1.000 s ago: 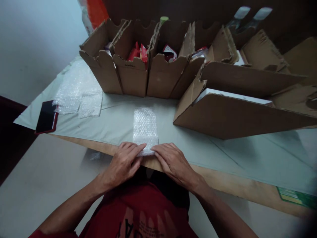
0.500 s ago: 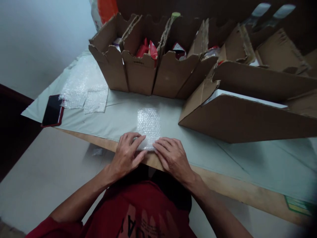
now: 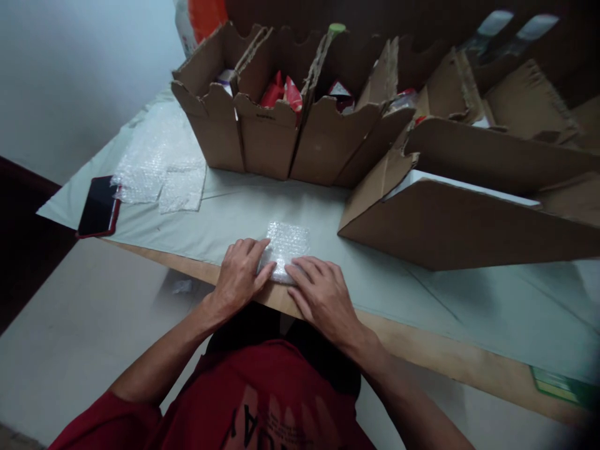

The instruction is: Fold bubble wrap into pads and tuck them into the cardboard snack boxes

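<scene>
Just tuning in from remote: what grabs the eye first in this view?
Both hands, the left hand and right hand, press on a small folded piece of bubble wrap at the table's near edge. Behind it stands a row of open cardboard boxes with red packets inside. At far left, a dark phone lies beside loose bubble wrap sheets.

We see a clear, dimpled bubble wrap piece (image 3: 288, 242) on a pale grey-green table cover (image 3: 234, 219). At twelve o'clock stand plain brown cardboard boxes (image 3: 267, 134) holding red packets (image 3: 281, 94). At nine o'clock lies a black phone in a red case (image 3: 98, 206). Our shirt (image 3: 262, 406) is dark red with black lettering.
</scene>
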{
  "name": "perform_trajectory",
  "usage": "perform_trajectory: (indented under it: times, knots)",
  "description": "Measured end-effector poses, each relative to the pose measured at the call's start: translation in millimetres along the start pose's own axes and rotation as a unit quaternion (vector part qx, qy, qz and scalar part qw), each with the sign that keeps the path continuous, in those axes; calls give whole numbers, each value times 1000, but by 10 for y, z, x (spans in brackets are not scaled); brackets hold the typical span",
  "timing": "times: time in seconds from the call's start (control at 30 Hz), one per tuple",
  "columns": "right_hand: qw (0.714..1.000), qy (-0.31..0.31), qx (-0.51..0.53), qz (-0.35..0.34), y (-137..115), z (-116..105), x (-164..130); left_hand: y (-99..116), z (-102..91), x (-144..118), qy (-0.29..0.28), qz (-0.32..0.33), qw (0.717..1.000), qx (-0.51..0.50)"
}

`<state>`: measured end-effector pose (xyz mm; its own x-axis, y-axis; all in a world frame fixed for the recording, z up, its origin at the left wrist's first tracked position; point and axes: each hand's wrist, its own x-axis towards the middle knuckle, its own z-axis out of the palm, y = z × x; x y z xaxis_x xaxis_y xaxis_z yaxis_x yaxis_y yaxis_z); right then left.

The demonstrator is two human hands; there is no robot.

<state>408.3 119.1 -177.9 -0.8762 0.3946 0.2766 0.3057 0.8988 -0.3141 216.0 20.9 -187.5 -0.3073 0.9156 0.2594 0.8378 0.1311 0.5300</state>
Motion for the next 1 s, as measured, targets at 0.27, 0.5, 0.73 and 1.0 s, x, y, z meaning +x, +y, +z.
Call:
perform_trajectory:
  times: [0.27,0.5,0.73,1.0]
  knots:
    - [939,68,271,202,18,-16,70,273,-162,-378,6,-325,752,-573]
    - [910,64,322,253,-211,-148,-246,421,-53,-228,-30,-380,647,-660]
    - [807,39,508,300,-71,-264,-621,621,147,-245,-103,-338,689,-633]
    - [867,260,290,310,314,-1273,-819,1028,-177,731,14,127,937,-324]
